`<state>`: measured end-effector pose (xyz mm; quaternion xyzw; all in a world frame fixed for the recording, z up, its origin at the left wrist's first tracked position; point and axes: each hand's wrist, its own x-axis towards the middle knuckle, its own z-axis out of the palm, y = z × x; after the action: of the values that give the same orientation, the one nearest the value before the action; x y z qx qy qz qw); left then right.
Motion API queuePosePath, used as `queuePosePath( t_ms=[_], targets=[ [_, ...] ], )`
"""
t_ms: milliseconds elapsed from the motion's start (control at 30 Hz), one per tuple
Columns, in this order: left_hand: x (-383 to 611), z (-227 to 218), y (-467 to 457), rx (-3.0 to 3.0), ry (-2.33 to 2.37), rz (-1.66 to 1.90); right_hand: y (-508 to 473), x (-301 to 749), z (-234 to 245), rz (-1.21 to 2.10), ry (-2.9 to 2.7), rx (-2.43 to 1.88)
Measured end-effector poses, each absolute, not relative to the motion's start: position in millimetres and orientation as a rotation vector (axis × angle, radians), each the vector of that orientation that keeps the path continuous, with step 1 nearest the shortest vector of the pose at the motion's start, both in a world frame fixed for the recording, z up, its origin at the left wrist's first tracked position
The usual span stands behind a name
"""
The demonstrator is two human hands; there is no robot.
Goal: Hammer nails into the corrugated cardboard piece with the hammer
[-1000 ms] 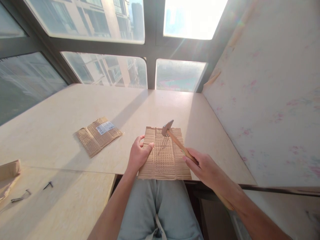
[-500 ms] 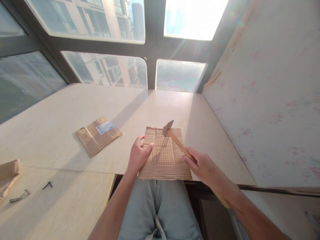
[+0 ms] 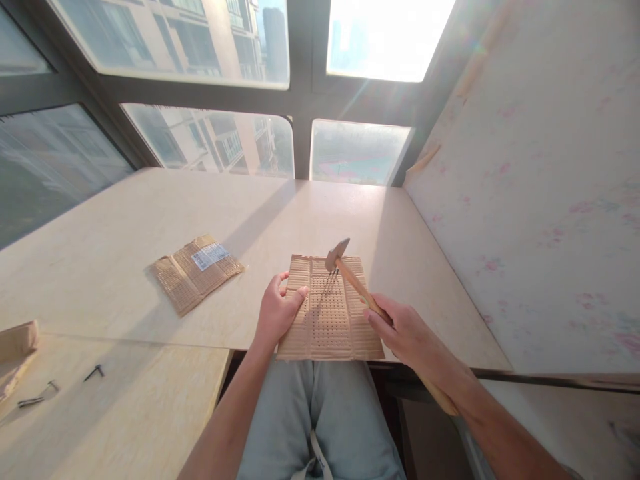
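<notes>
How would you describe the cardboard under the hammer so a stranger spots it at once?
Find the pale table below the windows; at its near edge the left hand rests on a cardboard sheet. Unlike the labelled cardboard to its left, it has rows of holes.

The person wears light grey-blue trousers [image 3: 340,413] of soft, slightly creased cloth, and a pale flat drawstring [image 3: 320,453] hangs at the waist between the thighs. Both forearms are bare from the lower edge of the view up to the wrists, and the left hand [image 3: 276,313] and the right hand [image 3: 405,333] are bare as well. At the lower right corner a sliver of grey cloth shows by the right arm, too little to tell whether it is a sleeve.
</notes>
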<state>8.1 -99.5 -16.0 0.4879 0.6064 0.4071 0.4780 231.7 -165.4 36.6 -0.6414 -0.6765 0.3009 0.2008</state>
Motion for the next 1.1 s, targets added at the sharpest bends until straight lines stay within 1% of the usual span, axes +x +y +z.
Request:
queuePosePath(
  t_ms=[333, 567, 800, 1100],
  targets=[
    [8.2, -17.8, -99.1, 1.194, 1.469, 1.003, -170.2, 232.1, 40.2, 0.846, -1.830, -1.749],
    [8.1, -18.8, -99.8, 1.178, 1.470, 1.013, -179.3, 232.2, 40.7, 0.729, -1.877, -1.696],
    [8.8, -16.5, -100.4, 1.151, 1.459, 1.005, -174.1, 232.8, 29.4, 0.851, -1.890, -1.732],
    [7.1, -20.5, -99.3, 1.162, 1.474, 1.015, -175.0, 234.0, 39.6, 0.729, -1.826, -1.725]
  ],
)
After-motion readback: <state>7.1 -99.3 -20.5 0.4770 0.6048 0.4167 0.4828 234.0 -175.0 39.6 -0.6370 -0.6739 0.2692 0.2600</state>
